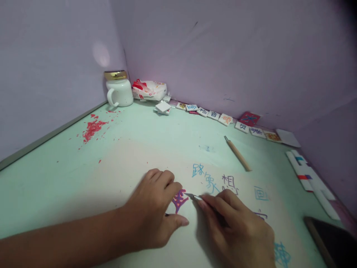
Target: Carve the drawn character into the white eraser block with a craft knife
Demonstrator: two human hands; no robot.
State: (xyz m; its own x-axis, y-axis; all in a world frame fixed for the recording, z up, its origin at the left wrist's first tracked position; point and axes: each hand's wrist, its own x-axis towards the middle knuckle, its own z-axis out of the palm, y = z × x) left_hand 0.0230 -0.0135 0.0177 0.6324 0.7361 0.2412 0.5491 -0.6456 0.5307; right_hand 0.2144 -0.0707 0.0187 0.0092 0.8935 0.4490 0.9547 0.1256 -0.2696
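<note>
A small carved piece in the shape of a character (180, 200), pinkish red with purple lines, lies low in the middle of the table. My left hand (157, 208) holds it from the left, thumb below and forefinger above; part of it is hidden by the fingers. My right hand (237, 227) grips a carving knife (195, 197) like a pen. The knife's pointed metal blade reaches the upper right edge of the piece, though I cannot tell whether it touches. Most of the knife's handle is hidden in my fingers.
Red shavings (95, 129) lie at the left, near a white mug (120, 93) and a tissue pack (150, 90). A wooden-handled carving tool (238, 153) rests beyond my right hand. Several character tiles (213, 114) line the wall. White markers (309, 182) and a dark phone-like object (331, 238) are at right.
</note>
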